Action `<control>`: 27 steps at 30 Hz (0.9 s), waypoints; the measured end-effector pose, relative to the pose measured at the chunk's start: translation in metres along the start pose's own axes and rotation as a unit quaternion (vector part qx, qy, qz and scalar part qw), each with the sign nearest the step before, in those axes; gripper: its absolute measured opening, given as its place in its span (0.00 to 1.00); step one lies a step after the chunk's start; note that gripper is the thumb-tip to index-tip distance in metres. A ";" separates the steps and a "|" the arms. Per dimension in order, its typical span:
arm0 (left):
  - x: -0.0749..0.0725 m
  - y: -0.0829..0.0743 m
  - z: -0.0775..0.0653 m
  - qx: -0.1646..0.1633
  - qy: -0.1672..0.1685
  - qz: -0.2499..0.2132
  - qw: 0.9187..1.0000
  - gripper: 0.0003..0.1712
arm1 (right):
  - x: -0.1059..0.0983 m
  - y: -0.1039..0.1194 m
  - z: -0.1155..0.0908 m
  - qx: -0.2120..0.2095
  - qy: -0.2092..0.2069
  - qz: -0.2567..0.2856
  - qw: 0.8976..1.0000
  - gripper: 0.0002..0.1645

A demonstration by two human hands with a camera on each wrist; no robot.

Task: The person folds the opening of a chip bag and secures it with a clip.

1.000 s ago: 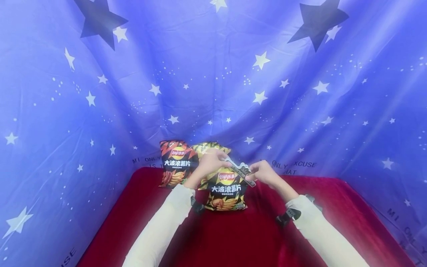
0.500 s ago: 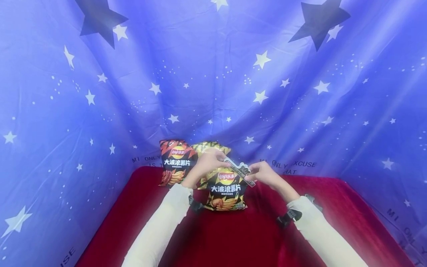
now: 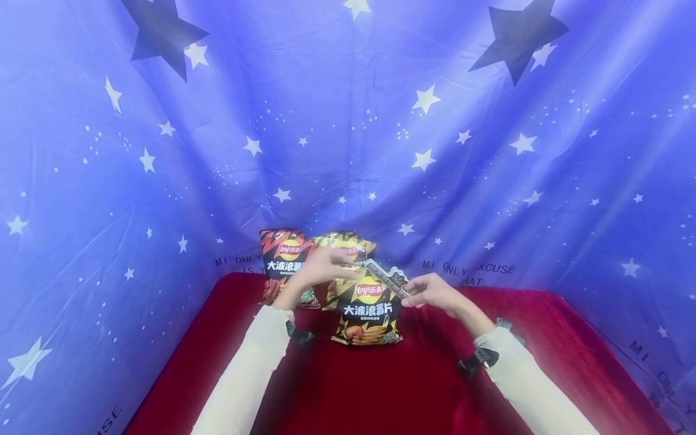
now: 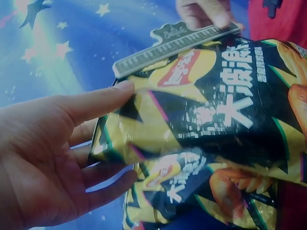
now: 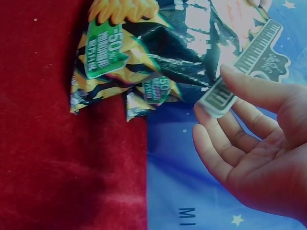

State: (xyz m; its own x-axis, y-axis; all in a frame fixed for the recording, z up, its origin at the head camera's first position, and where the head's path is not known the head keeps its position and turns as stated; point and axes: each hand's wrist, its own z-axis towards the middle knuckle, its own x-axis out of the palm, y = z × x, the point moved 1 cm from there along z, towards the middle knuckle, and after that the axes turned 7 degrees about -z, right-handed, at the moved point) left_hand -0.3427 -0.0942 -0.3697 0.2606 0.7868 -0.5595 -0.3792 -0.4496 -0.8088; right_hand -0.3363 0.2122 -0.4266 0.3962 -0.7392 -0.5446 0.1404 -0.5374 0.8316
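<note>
A ruler-like strip with a piano-key pattern and a scalloped edge (image 3: pixel 385 278) slants across the top of the front yellow-and-black Lay's chip bag (image 3: pixel 368 311). My right hand (image 3: pixel 435 294) pinches its lower right end between thumb and fingers, as the right wrist view shows. At the bag's upper left corner is my left hand (image 3: pixel 321 266), its fingers extended and spread from the thumb. In the left wrist view the left thumb (image 4: pixel 108 98) overlaps the bag's edge beside the strip's far end, while the other fingers lie partly behind the bag.
Behind the front bag stands a second yellow bag (image 3: pixel 348 246). A red Lay's bag (image 3: pixel 288 257) is to its left, partly covered by my left hand. All are on a red velvet cloth (image 3: pixel 370 386), with a blue star-printed curtain (image 3: pixel 348 121) rising behind and at both sides.
My left hand has come off the strip's upper end and shifted left, its fingers parting. My right hand has moved slightly down and right, still gripping the strip.
</note>
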 end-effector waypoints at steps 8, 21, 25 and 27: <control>-0.006 0.021 -0.020 -0.025 -0.017 -0.109 0.994 0.28 | 0.005 -0.015 -0.003 -0.004 0.000 0.048 0.999 0.24; 0.029 0.056 -0.043 -0.085 -0.040 -0.241 0.966 0.17 | 0.017 -0.028 0.000 0.014 -0.036 0.091 0.995 0.23; 0.034 0.052 -0.043 -0.085 -0.057 -0.271 0.957 0.14 | 0.018 -0.028 0.000 0.014 -0.046 0.092 0.995 0.21; 0.035 0.049 -0.043 -0.084 -0.068 -0.265 0.958 0.13 | 0.017 -0.027 -0.001 0.012 -0.049 0.092 0.995 0.20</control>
State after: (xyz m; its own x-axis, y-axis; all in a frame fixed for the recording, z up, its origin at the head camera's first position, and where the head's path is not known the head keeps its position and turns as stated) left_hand -0.3142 -0.1072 -0.4368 0.2537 0.9663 -0.0428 -0.0737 -0.0248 -0.9970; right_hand -0.3327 0.2144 -0.4580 0.3230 -0.8609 -0.3931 0.0522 -0.3986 0.9157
